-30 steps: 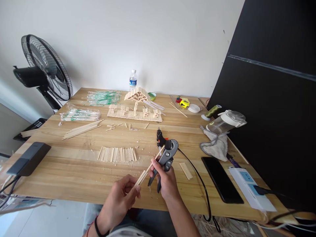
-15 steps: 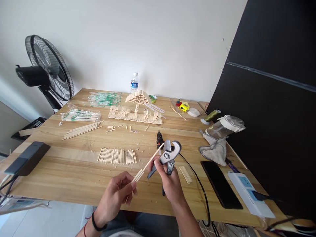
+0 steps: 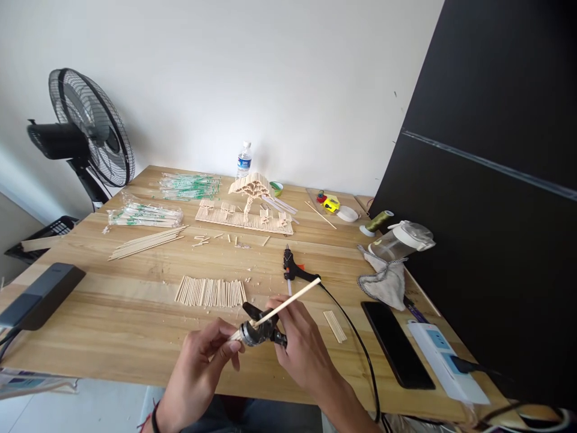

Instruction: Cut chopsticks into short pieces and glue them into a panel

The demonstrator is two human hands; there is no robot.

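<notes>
My left hand (image 3: 205, 358) pinches a few thin wooden sticks (image 3: 295, 296) near their lower left ends, one much longer than the others. My right hand (image 3: 301, 343) grips a hand cutter (image 3: 260, 329), its jaws set around the sticks close to my left fingertips. The long stick slants up to the right past the cutter. Just beyond my hands lies a row of short cut sticks (image 3: 211, 291). A black glue gun (image 3: 293, 264) rests behind my right hand, and a small bundle of short sticks (image 3: 334, 326) lies to its right.
A stick-built model (image 3: 246, 210) stands at the back, with a water bottle (image 3: 244, 160) behind it. Bagged sticks (image 3: 146, 213) and loose long sticks (image 3: 146, 242) lie left. A phone (image 3: 396, 344), power strip (image 3: 446, 361) and cup (image 3: 401, 240) are right; the glue-gun cable (image 3: 360, 337) crosses there.
My right hand has turned the cutter over and brought it left and down, so its jaws now sit around the sticks. The view has shifted slightly.
</notes>
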